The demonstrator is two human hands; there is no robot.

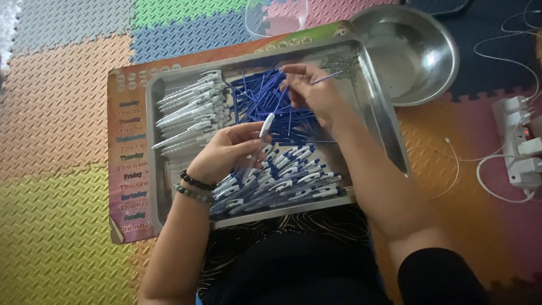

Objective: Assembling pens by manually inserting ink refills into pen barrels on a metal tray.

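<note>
Lap and both forearms nearest the camera, hands over a steel tray (377, 107) of pen parts on the foam floor mat.

The left hand (228, 151) has its fingers closed around a clear pen barrel (266, 125), its white tip pointing toward 1 o'clock, long axis running from 7 to 1. The right hand (314, 90) sits just beyond, at 1 o'clock from that tip, its fingers pinching 1 thin blue refill (326, 78) that lies nearly level, toward 2 o'clock; the right hand is the nearer to the refill pile. The tray rests on a printed board (129, 169). Inside it: blue-and-white finished pens (293, 178) at 6 o'clock, silvery clear barrels (189, 110) at 10 o'clock, loose blue refills (257, 99) at 12. A steel bowl (412, 51) stands at 2 o'clock, a white power strip (522, 141) at 3.
</note>
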